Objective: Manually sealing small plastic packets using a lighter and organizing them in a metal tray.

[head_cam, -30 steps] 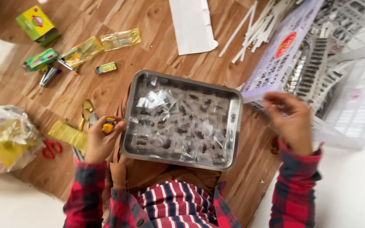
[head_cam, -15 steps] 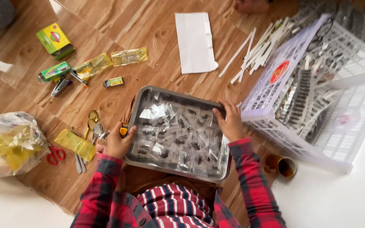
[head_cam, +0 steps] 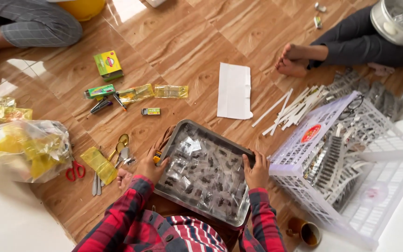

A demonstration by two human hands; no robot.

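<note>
My right hand (head_cam: 256,170) has come off the white basket (head_cam: 299,149) and now clasps the far edge of the metal tray (head_cam: 206,175), which sits on the floor at my knees. My left hand (head_cam: 152,165) holds the opposite edge, pinching something small and yellow too.

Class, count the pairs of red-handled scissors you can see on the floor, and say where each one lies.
1. The red-handled scissors lie on the wooden floor, beside the clear bag of yellow packets, left of the metal tray. Others could be hidden under the bag.
</note>
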